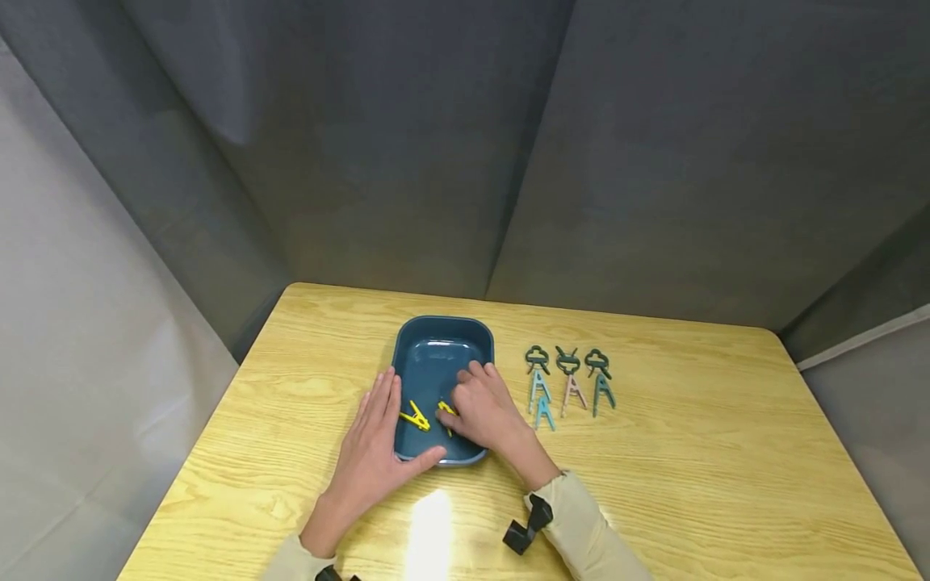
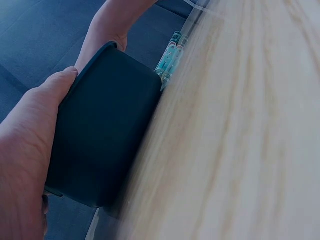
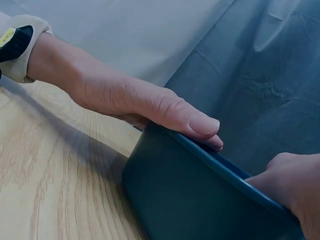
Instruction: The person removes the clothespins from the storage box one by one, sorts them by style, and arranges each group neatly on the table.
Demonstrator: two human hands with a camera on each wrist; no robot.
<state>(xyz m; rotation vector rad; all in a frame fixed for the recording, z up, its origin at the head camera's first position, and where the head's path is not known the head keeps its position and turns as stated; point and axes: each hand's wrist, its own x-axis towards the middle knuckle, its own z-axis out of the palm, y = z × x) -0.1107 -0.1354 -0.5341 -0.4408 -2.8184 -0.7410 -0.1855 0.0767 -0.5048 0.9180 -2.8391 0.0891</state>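
A dark blue tub (image 1: 429,371) stands on the table. My left hand (image 1: 374,444) lies along its left side with straight fingers, the thumb reaching over the near rim. In the right wrist view that thumb rests on the rim of the tub (image 3: 195,195). My right hand (image 1: 485,407) reaches inside over the right wall, fingers curled, and pinches a yellow clothespin (image 1: 446,407), partly covered by the hand. Another yellow clothespin (image 1: 416,418) lies in the tub near the left fingers. Both wrist views have the tub wall hiding the inside.
Right of the tub, clothespins lie in three columns on the wooden table (image 1: 690,452). Dark green cloud-shaped pieces (image 1: 597,359) top them, above a light blue (image 1: 539,387), a pink (image 1: 574,393) and a green clothespin (image 1: 602,393). Another blue clothespin (image 1: 545,413) lies nearer. Grey curtains (image 1: 436,161) hang behind.
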